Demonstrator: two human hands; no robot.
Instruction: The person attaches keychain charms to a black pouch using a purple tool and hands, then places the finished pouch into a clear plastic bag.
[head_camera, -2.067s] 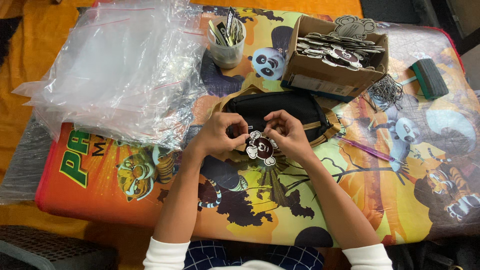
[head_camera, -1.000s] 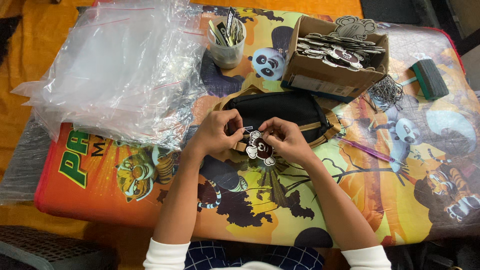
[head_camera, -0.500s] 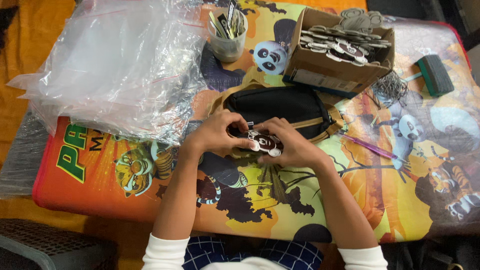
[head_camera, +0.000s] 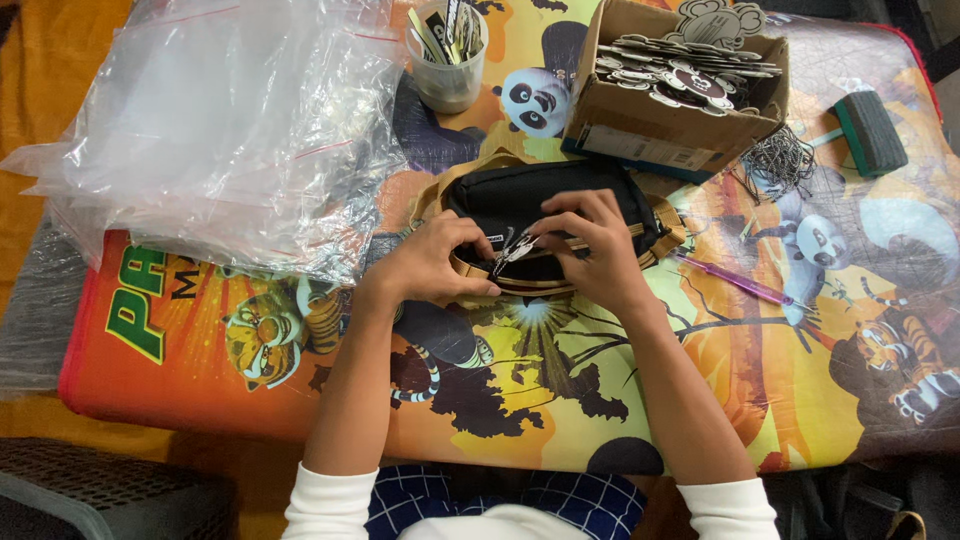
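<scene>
A table (head_camera: 830, 400) under a bright cartoon-animal cover fills the view, with a black pouch (head_camera: 520, 200) trimmed in tan strap lying at its middle. Both hands meet on the near edge of the pouch: the left hand (head_camera: 435, 260) pinches a small black-and-white card tag (head_camera: 512, 248) against the strap, and the right hand (head_camera: 590, 245) closes on the same tag from the other side, fingers curled over the pouch. The tag looks thin, light and easily creased, so it is best gripped by its edges; the pouch looks soft and will likely sag unless taken by the strap. Beyond the pouch stand a cardboard box (head_camera: 670, 130) of similar tags and a plastic cup (head_camera: 447, 60) of pens. Left of the pouch lies a heap of clear plastic bags (head_camera: 220, 130); right of it, a purple pen (head_camera: 730, 282)
</scene>
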